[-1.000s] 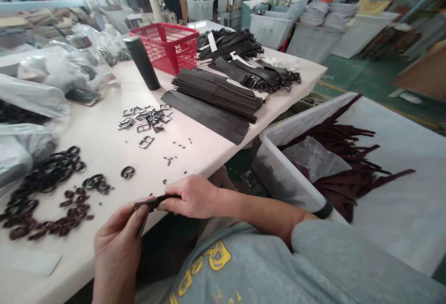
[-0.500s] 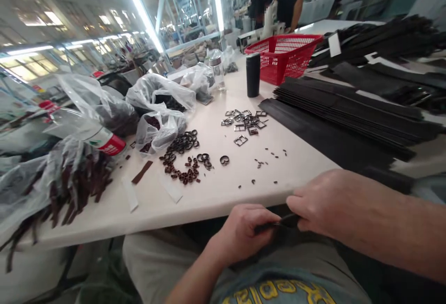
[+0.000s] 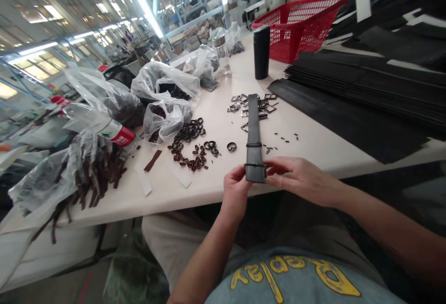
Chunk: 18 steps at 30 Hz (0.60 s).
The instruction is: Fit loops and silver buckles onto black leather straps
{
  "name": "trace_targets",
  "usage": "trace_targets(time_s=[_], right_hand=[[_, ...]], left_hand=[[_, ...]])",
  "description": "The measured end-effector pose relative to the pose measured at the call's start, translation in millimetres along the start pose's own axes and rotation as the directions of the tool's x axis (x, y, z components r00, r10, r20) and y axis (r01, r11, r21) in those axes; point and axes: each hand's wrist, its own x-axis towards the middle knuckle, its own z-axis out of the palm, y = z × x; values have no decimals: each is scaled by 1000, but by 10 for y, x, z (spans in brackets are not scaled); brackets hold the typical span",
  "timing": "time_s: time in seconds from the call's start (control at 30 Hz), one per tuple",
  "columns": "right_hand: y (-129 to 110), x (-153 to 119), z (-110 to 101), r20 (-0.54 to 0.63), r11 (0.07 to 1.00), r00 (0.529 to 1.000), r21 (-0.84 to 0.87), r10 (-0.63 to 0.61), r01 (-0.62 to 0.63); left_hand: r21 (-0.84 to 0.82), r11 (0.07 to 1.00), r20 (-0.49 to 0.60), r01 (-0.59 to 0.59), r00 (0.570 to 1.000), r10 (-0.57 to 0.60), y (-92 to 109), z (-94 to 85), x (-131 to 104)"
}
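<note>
A dark belt strap (image 3: pixel 254 127) with a buckle at its near end and a loop around it lies lengthwise on the white table (image 3: pixel 216 178), reaching back over a heap of metal buckles (image 3: pixel 240 105). My left hand (image 3: pixel 235 190) pinches the strap's near end from the left. My right hand (image 3: pixel 299 179) grips the same end from the right. Both hands sit at the table's front edge.
Dark leather loops (image 3: pixel 190 143) are scattered left of the strap, beside plastic bags (image 3: pixel 163 104) of parts. A black cylinder (image 3: pixel 261 52) and a red basket (image 3: pixel 299 20) stand behind. Stacked black straps (image 3: pixel 365 95) fill the right side. A person works in the background.
The hands have come up from below the table edge, and the strap is now laid out flat on the table. The view has shifted slightly.
</note>
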Motion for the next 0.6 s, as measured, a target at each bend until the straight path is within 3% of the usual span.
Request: trace_targets(time_s=[0.07, 0.2, 0.33, 0.47, 0.6], right_hand=[[73, 4, 198, 34, 976, 999, 218, 7, -14], [75, 24, 441, -106, 845, 991, 535, 86, -16], [28, 8, 538, -214, 727, 950, 687, 226, -18], [29, 29, 581, -237, 607, 917, 795, 321, -7], [86, 67, 545, -227, 597, 911, 802, 345, -26]], left_hand=[[29, 1000, 0, -1, 1000, 1, -8, 39, -29], [87, 996, -20, -6, 1000, 7, -22, 137, -74], [66, 998, -18, 14, 1000, -13, -66, 216, -57], [24, 999, -22, 36, 999, -35, -103, 295, -12], [30, 997, -9, 72, 997, -72, -107, 333, 21]])
